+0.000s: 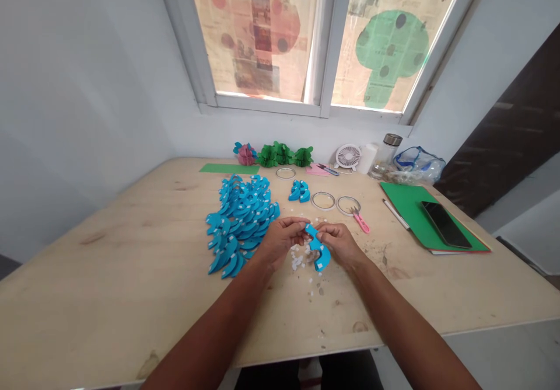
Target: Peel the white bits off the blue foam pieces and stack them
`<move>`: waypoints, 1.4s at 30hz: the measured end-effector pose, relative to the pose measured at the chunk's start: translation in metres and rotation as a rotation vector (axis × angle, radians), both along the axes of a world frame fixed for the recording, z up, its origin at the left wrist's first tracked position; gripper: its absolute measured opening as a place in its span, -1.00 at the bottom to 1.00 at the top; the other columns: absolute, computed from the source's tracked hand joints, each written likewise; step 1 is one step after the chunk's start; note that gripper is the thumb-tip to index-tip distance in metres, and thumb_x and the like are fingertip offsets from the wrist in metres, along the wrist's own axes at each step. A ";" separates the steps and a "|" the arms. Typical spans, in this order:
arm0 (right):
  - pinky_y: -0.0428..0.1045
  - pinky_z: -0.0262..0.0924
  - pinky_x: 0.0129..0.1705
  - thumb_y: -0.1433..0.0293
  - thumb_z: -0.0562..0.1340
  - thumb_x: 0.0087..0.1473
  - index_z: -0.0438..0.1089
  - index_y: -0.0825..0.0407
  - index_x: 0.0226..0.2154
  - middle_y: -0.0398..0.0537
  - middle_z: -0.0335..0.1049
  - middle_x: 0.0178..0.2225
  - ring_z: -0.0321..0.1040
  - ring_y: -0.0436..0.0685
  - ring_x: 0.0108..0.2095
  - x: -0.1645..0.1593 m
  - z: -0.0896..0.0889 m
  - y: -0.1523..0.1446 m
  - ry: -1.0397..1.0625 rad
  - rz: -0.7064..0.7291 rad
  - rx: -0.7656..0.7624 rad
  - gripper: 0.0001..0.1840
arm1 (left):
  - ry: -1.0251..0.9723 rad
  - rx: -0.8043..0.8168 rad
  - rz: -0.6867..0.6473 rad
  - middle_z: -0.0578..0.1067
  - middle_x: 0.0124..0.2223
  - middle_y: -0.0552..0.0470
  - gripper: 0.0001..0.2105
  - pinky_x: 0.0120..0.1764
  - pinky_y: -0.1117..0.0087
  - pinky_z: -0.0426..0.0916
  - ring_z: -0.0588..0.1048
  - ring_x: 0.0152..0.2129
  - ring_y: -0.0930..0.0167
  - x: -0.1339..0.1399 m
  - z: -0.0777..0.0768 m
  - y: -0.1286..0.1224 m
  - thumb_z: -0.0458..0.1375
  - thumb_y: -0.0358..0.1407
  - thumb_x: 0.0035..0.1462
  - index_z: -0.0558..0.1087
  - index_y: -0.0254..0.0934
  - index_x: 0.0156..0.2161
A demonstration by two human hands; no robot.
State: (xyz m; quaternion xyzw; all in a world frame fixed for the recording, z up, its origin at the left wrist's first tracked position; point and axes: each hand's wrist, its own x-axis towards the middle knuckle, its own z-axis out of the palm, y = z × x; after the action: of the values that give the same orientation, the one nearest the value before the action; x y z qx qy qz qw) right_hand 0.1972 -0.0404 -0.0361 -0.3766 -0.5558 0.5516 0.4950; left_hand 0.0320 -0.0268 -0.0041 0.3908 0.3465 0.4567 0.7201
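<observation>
Between my hands is a curved blue paper piece (322, 258) with small white squares stuck on it. My left hand (284, 237) pinches its upper end with the fingertips. On its right edge, my right hand (338, 241) is closed on the same piece. Below them, small white paper bits (298, 259) lie scattered on the wooden table (144, 273). To the left of my left hand spreads a large heap of similar blue paper pieces (245, 215). A smaller blue cluster (299, 191) sits just beyond my hands.
Tape rolls (323, 201) and pink-handled snips (360, 220) lie beyond my right hand. At right, a phone (445, 224) rests on green sheets (405, 203) beside a white pen (396, 214). Along the wall stand green paper shapes (282, 153), a small fan (348, 156) and a glass bottle (387, 154).
</observation>
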 end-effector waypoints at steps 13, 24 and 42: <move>-0.10 0.09 -0.49 0.30 0.33 -0.18 0.44 0.11 -0.60 -0.10 0.36 -0.53 0.22 0.01 -0.53 0.001 0.004 -0.004 0.033 -0.008 -0.084 -0.80 | -0.041 0.026 0.030 0.47 -0.57 0.01 -0.68 -0.53 0.49 0.21 0.43 -0.64 0.48 0.004 -0.006 0.001 0.33 -0.26 -0.30 0.47 -0.41 -0.37; -0.07 0.17 -0.49 0.26 0.32 -0.18 0.46 0.13 -0.56 -0.02 0.39 -0.55 0.27 0.06 -0.55 -0.005 0.027 -0.018 0.078 0.062 -0.292 -0.77 | -0.073 0.129 -0.224 0.47 -0.49 0.02 -0.54 -0.50 0.50 0.20 0.42 -0.57 0.51 -0.001 -0.015 0.005 0.37 -0.29 -0.35 0.49 -0.41 -0.23; 0.06 0.27 -0.50 0.13 0.36 -0.37 0.48 0.08 -0.64 0.14 0.39 -0.60 0.32 0.23 -0.55 -0.002 0.025 -0.017 -0.056 -0.030 -0.386 -0.66 | -0.027 0.221 -0.180 0.46 -0.53 -0.01 -0.40 -0.51 0.44 0.18 0.37 -0.64 0.50 0.000 -0.023 0.009 0.40 -0.09 -0.54 0.49 -0.45 -0.31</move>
State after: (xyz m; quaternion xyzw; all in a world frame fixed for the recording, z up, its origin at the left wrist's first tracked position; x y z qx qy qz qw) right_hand 0.1957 -0.0575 -0.0106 -0.4881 -0.4475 0.6297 0.4062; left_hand 0.0325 -0.0181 -0.0274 0.4910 0.2480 0.4307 0.7155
